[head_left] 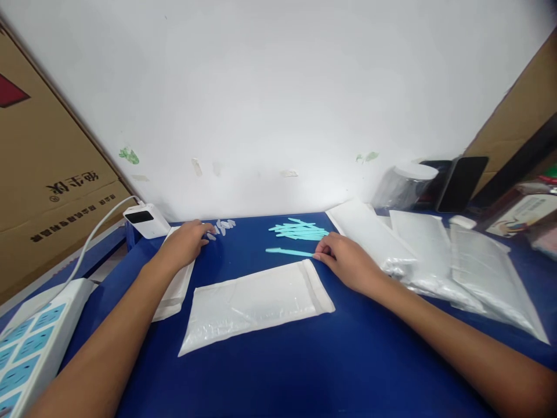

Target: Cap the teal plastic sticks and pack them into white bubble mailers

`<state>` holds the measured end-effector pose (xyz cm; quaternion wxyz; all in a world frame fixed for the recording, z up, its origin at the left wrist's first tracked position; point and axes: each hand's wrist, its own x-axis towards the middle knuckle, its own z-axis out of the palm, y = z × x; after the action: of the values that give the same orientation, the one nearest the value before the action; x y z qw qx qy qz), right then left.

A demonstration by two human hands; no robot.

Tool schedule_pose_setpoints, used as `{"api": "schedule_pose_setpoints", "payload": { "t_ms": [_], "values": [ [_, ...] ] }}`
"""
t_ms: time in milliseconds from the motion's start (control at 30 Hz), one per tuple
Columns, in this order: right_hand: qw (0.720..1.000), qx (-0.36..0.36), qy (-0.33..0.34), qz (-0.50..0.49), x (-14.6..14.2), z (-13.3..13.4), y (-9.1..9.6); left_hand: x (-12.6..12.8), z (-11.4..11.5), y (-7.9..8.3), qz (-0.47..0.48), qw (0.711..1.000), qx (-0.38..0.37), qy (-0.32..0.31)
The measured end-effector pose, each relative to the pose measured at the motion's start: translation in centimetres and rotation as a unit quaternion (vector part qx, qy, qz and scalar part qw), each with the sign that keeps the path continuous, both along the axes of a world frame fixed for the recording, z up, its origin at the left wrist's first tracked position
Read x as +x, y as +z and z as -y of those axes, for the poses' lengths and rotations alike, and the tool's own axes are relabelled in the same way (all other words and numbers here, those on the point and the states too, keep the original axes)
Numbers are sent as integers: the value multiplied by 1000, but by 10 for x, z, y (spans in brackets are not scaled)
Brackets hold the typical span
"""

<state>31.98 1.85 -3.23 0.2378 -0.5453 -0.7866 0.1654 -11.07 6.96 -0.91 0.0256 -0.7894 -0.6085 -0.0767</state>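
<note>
My right hand [346, 258] pinches the end of a thin light-blue stick [289, 252] that lies on the blue table [304, 360]. A pile of the same blue sticks [300, 230] lies just beyond it. My left hand [186, 241] reaches over a stack of white pouches [174, 290], its fingertips closed at several small clear plastic pieces [223, 226]. Whether it holds one is hidden. A flat white pouch [256, 305] lies between my forearms.
A power strip [30, 342] sits at the front left, its cable leading to a white power bank [147, 220]. Stacks of plastic pouches [435, 261] cover the right side. Cardboard boxes [39, 174] stand left; a dark phone [461, 183] leans at the back right.
</note>
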Motion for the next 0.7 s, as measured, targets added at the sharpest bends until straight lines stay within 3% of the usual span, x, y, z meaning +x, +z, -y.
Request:
{"api": "schedule_pose_setpoints", "payload": {
  "t_ms": [333, 700],
  "values": [
    [999, -5, 11, -30, 0, 8, 5, 8, -1, 1, 58, 998, -19, 4],
    [995, -23, 14, -93, 2, 13, 21, 44, 19, 10, 170, 976, -136, -7]
  ]
}}
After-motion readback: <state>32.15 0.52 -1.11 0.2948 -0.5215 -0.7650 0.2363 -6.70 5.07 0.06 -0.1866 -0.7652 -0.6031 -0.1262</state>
